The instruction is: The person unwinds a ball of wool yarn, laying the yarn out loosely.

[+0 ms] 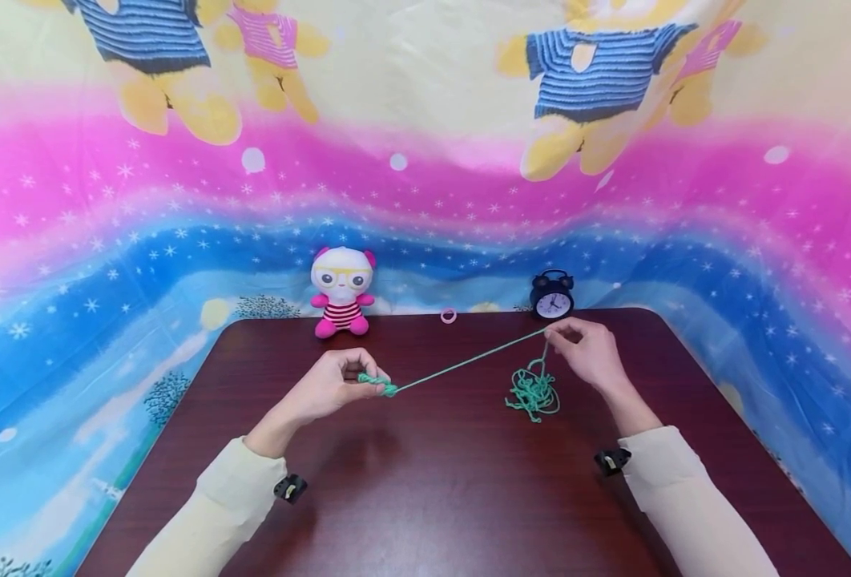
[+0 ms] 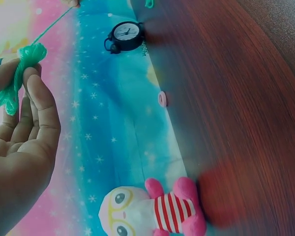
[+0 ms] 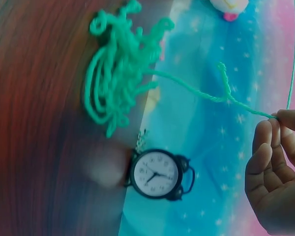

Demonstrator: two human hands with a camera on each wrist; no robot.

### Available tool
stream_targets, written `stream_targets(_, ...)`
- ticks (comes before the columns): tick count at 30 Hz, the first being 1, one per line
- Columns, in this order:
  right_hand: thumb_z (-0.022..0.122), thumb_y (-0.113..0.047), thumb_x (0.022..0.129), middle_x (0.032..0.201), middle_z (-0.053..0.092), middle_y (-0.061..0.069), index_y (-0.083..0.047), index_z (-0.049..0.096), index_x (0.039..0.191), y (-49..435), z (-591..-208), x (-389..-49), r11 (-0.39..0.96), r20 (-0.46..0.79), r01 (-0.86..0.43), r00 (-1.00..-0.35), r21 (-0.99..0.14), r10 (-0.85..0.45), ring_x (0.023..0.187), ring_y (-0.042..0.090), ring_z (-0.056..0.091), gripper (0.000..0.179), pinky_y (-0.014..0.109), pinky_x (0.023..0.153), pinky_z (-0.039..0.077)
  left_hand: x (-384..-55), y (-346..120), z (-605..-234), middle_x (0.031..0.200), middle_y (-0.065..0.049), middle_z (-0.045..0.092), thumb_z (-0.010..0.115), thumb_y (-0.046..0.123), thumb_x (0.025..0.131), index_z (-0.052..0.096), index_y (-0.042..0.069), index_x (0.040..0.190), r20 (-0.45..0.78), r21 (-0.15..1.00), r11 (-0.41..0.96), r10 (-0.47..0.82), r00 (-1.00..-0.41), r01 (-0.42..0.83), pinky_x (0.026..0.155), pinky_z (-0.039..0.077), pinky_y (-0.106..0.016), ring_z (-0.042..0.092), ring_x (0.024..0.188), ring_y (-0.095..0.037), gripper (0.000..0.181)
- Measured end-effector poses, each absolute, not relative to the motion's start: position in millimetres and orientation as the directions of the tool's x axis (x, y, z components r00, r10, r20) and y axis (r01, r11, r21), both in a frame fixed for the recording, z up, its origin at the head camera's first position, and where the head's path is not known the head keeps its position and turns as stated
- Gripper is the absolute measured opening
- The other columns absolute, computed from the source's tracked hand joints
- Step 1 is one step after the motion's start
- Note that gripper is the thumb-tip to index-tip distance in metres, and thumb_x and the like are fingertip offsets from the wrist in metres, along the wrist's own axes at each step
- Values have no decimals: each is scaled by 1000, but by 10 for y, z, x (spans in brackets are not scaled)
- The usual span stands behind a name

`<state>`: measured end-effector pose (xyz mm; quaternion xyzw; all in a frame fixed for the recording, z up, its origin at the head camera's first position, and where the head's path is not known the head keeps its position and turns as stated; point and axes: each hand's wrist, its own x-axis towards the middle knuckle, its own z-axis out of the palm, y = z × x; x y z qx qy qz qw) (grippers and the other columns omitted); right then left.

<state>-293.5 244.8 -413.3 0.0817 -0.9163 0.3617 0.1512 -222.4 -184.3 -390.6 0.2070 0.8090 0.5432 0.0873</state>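
Observation:
My left hand (image 1: 335,383) pinches a small bundle of green yarn (image 2: 23,73) between thumb and fingers. From that bundle a taut green strand (image 1: 469,361) rises to the right across the head view. At its far end my right hand (image 1: 590,349) pinches the strand between thumb and index finger. Below the right fingertips dangles a loose tangle of green yarn (image 1: 534,391), joined to them by a short length with a small side loop or kink, seen in the right wrist view. Both hands are raised over the table, well apart.
A panda plush toy (image 1: 342,292) in a striped top sits at the back left of the dark wood table (image 1: 425,481). A black alarm clock (image 1: 552,295) stands at the back right. Between them is a small pink ring (image 1: 448,316). A patterned cloth (image 1: 425,200) hangs behind.

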Motion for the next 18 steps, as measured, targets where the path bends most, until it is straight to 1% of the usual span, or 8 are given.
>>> stream_targets(5, 63, -41, 97, 84, 75, 10, -16, 75, 105, 2593, -4097, -2933, 736, 350, -226, -936, -638, 16, 72, 14, 64, 28, 30, 60, 48, -2233, -1865, -3910, 102, -8, 74, 77, 14, 87, 67, 8, 111, 73, 897, 361, 449, -890, 256, 80, 59, -29, 71, 88, -19, 26)
stream_targets(7, 62, -43, 98, 86, 75, 11, -16, 74, 107, 2642, -4080, -2927, 736, 342, -206, -939, -645, 37, 73, 14, 65, 31, 30, 60, 49, -2238, -1871, -3912, 101, -9, 74, 77, 15, 87, 67, 8, 117, 63, 892, 371, 462, -885, 257, 81, 58, -27, 70, 88, -19, 32)
stream_targets(9, 61, -44, 98, 88, 75, 11, -16, 74, 109, 2692, -4063, -2919, 731, 330, -185, -942, -657, 59, 75, 17, 67, 34, 30, 60, 49, -2242, -1878, -3915, 100, -9, 74, 78, 15, 87, 68, 10, 118, 46, 889, 384, 470, -881, 251, 81, 58, -26, 70, 89, -20, 33)
stream_targets(13, 58, -47, 98, 90, 74, 11, -17, 74, 112, 2788, -4028, -2900, 726, 324, -157, -942, -669, 94, 75, 14, 66, 36, 30, 58, 48, -2250, -1891, -3926, 95, -8, 72, 78, 16, 86, 70, 12, 118, 34, 870, 414, 493, -870, 268, 78, 58, -27, 67, 86, -22, 33)
stream_targets(18, 57, -48, 99, 90, 74, 11, -16, 74, 113, 2894, -3986, -2877, 729, 330, -132, -934, -671, 135, 74, 11, 63, 39, 29, 58, 47, -2247, -1904, -3924, 91, -6, 71, 77, 18, 88, 71, 12, 117, 40, 845, 442, 510, -859, 302, 77, 58, -26, 67, 82, -20, 30)
